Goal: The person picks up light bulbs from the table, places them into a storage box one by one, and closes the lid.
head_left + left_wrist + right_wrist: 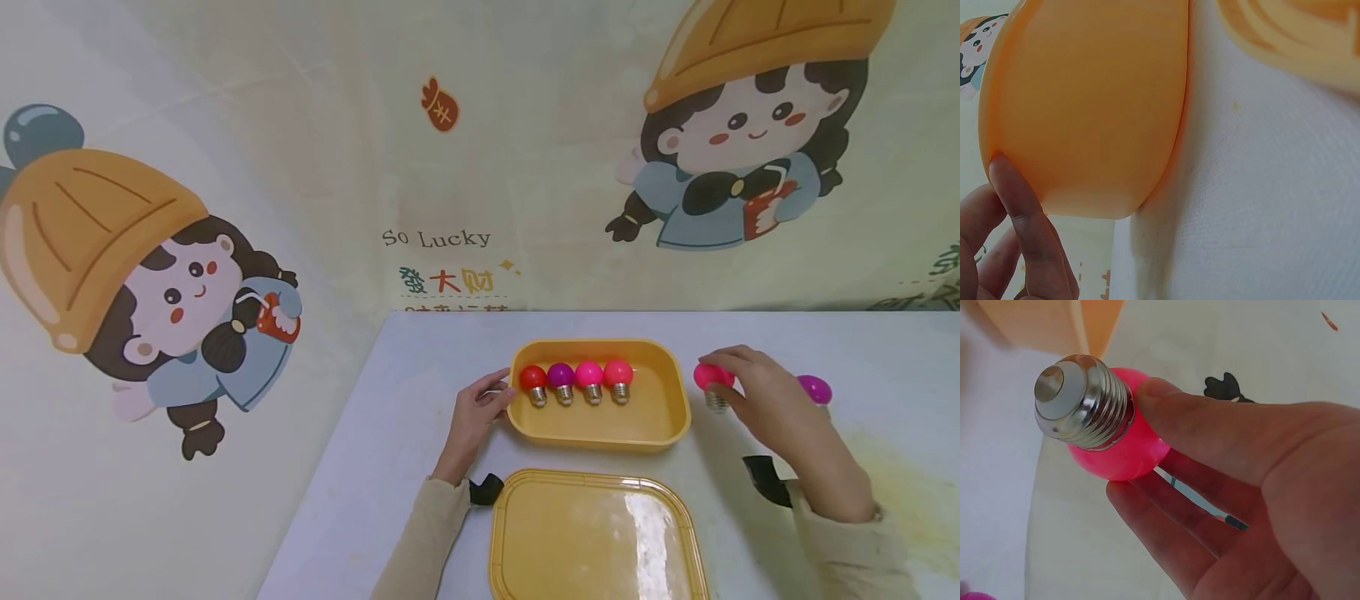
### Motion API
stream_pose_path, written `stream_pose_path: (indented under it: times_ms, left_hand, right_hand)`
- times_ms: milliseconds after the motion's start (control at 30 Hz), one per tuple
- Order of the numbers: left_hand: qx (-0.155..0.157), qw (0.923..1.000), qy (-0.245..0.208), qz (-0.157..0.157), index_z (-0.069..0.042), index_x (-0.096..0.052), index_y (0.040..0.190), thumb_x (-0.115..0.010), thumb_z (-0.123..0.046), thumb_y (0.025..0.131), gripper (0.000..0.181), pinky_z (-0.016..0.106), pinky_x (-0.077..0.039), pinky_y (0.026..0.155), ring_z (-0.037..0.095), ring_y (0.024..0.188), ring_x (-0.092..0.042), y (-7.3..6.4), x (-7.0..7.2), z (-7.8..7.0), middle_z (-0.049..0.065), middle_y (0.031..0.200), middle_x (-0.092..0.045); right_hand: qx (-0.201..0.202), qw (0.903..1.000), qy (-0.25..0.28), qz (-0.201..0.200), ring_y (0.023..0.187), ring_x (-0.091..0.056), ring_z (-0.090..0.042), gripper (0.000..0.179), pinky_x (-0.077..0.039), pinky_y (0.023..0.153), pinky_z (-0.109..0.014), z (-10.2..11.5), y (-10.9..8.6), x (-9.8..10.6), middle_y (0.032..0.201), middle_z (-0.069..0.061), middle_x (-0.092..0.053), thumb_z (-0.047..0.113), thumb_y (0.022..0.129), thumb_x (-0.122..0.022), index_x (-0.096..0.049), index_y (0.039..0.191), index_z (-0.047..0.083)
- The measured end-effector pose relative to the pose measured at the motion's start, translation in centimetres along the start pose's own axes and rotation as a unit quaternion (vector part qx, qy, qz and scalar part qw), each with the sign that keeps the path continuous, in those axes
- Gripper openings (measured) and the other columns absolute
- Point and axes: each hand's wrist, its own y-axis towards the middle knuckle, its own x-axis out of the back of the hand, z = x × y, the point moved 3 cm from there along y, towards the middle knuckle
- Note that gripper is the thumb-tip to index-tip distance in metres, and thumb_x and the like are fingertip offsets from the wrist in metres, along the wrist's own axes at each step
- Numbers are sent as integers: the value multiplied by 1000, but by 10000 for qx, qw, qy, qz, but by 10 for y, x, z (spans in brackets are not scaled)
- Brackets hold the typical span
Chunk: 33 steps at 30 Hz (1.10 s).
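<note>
A yellow plastic box (652, 417) holds several small round light bulbs in a row: a red bulb (533, 377), a purple bulb (560, 375), a pink bulb (589, 373) and a coral-pink bulb (618, 372), metal bases toward the person. At the box's left end, my left hand (477, 408) holds the rim and wall between thumb and fingers. To the right of the box, my right hand (787, 417) pinches a bright pink bulb (1119, 459) by its globe. Its threaded metal base (1094, 403) stays uncovered, pointing away from the palm in the right wrist view.
Nearer the person lies a yellow lid (585, 533), flat on the white table (375, 467). A magenta bulb (814, 388) lies behind the right hand, partly hidden by it. The patterned wall covering (337, 125) rises at the table's back and left.
</note>
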Motion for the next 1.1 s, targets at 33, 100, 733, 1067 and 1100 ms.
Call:
stream_pose_path:
  times_ms: [33, 100, 733, 1067, 1100]
  left_hand:
    - [-2, 10000, -11, 10, 1, -59, 135, -67, -5, 94, 42, 21, -56, 68, 44, 96, -60, 0, 0, 0, 12, 106, -63]
    - [-16, 10000, -5, 6, 0, -59, 136, -67, -7, 94, 43, 21, -56, 68, 43, 96, -61, 0, 0, 1, 11, 106, -63]
    - [-152, 9998, -9, -148, -8, -65, 131, -71, -11, 93, 39, 21, -55, 67, 17, 82, -62, 0, -1, 3, 7, 105, -62]
    - [-132, 9998, -20, -134, -8, -64, 131, -70, -12, 93, 39, 20, -55, 68, 20, 84, -63, -1, -1, 3, 7, 105, -62]
    - [-126, 9998, -12, -135, -8, -64, 132, -70, -12, 93, 40, 20, -55, 68, 20, 85, -63, -1, -1, 3, 7, 105, -62]
  right_hand:
    - [-1, 10000, 16, 14, 111, -53, -48, 44, -50, 86, -63, 2, 1, 0, 117, -28, -61, -3, 77, -80, -64, 119, -7]
    - [-32, 10000, 47, 75, 112, -53, -48, 44, -51, 86, -62, 5, 2, -1, 119, -28, -60, -2, 78, -80, -64, 119, -7]
    - [217, 9994, 129, 257, 109, -57, -45, 36, -51, 89, -60, 34, 12, -13, 115, -25, -63, -1, 79, -80, -68, 113, -4]
    - [622, 9976, 168, 250, 102, -60, -42, 34, -52, 89, -58, 43, 17, -26, 108, -22, -64, -2, 79, -79, -68, 111, -6]
    - [698, 9972, 167, 219, 101, -60, -41, 34, -52, 89, -57, 44, 18, -28, 107, -22, -64, -2, 79, -79, -68, 111, -7]
